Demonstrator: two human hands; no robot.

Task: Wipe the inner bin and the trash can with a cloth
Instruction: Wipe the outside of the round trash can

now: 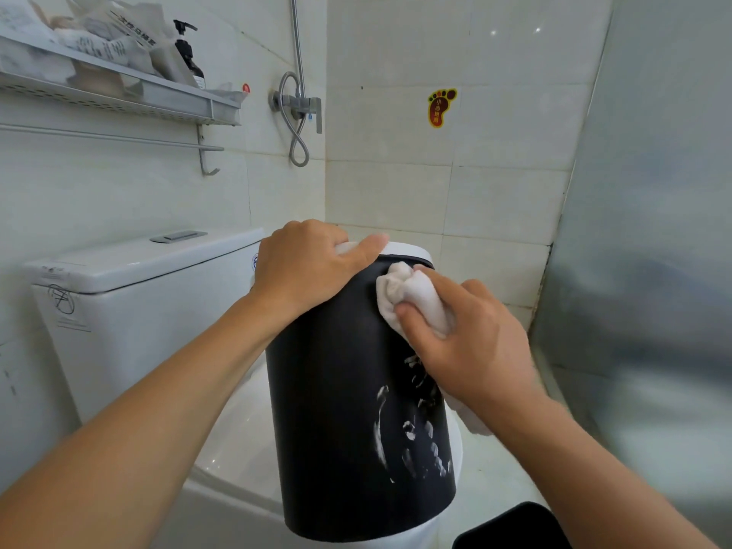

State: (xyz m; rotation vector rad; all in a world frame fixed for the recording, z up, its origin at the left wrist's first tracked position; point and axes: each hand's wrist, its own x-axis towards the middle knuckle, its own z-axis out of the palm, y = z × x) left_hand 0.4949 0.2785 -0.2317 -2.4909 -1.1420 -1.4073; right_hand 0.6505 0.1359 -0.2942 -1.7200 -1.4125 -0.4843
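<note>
White toilet (130, 287) behind black trash can (348, 410)

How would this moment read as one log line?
step: wiping trash can side | left hand: grips rim | right hand: presses cloth near top | smears lower down

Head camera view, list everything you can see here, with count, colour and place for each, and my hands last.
Black cylindrical trash can: one, black with white rim, held over the toilet, white smears on its side.
White cloth: one, white, bunched against the can's upper side.
White ceramic toilet: one, white, left and below.
Metal wall shelf: one, grey, upper left, holding packets.
Dark pump bottle: one, on the shelf.
Shower valve: one, chrome, back wall.
Foot-shaped sticker: one, yellow, wall.
Hands: left grips the rim; right holds the cloth.
</note>
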